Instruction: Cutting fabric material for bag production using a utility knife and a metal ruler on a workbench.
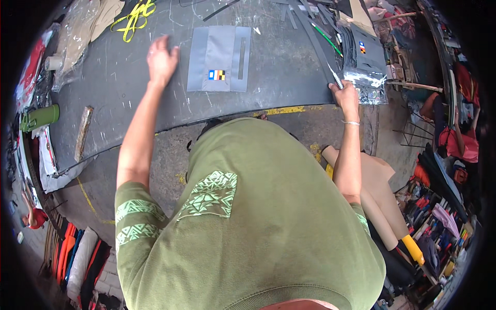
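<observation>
Head view, left hand (161, 59) spread flat on dark counter (129, 98) just left of grey fabric panel (219, 58), right hand (345, 95) well right of panel, pinched a pen-like tool (335, 78).

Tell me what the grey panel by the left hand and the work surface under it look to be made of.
Grey panel: likely woven fabric or thin synthetic sheet, matte, with stitched-looking bands and a small coloured patch. Work surface: seemingly a dark rubber or plastic cutting mat, dull, covered in pale scratches. The left hand lies flat on it.
</observation>
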Action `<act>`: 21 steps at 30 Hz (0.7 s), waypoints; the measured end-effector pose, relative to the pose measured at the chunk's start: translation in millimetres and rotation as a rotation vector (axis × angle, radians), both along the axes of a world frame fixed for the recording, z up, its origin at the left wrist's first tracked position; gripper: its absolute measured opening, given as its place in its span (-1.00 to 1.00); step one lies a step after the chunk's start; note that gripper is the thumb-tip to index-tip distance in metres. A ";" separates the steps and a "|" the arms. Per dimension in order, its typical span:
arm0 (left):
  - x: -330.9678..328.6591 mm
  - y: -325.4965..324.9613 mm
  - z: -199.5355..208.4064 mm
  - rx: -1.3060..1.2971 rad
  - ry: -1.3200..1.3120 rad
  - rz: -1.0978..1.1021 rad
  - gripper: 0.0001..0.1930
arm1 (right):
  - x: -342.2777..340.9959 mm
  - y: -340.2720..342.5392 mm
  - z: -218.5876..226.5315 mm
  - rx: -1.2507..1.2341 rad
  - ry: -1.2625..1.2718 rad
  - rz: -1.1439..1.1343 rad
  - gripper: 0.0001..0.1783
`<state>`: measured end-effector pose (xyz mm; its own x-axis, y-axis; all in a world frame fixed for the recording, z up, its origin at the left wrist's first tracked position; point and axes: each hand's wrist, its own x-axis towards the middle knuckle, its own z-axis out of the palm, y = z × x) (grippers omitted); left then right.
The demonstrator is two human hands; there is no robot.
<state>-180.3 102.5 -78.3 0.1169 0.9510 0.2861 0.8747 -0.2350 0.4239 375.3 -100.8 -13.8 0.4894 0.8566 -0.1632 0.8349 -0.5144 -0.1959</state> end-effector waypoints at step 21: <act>151.2 -82.3 26.5 -0.121 -0.040 -0.501 -0.53 | -68.7 -120.0 -60.4 0.247 0.543 -0.374 -0.41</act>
<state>-29.1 20.2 -51.8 0.5575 0.8078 0.1914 0.6499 -0.5681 0.5048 306.6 -220.8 -74.3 0.6628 0.6903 -0.2901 0.3620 -0.6345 -0.6829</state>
